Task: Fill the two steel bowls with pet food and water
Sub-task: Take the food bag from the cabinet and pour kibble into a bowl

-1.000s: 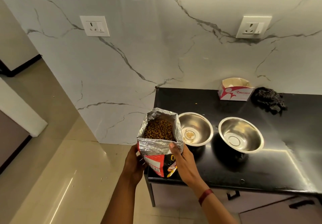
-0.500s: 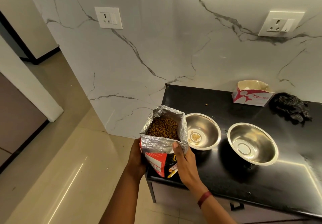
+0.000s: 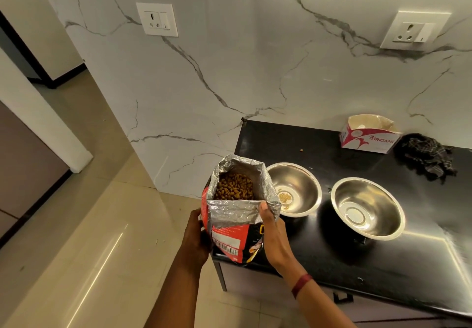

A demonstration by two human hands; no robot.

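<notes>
From the head camera we look down on a black tabletop point(image 3: 319, 258) set against a marble-veined wall, where both hands hold an opened pet food bag point(image 3: 236, 215) upright at the near left corner. The left hand point(image 3: 195, 241) wraps around the bag's left side; the right hand point(image 3: 274, 238) grips the right side, its thumb pressed on the folded-down foil rim. We see brown kibble point(image 3: 233, 187) inside the open mouth.

Just right of the bag stands the left steel bowl point(image 3: 293, 189), with a small scatter of pale bits at its bottom. Beside it, a little nearer and further right, sits the right steel bowl point(image 3: 367, 207), with nothing in it that we can see. At the far right of the tabletop rest a red-and-white cardboard box point(image 3: 370, 133) and, touching or nearly touching it, a dark crumpled cloth point(image 3: 426, 156). A single crumb point(image 3: 302, 150) lies on the far tabletop. Two wall sockets point(image 3: 157, 19) are mounted above.
</notes>
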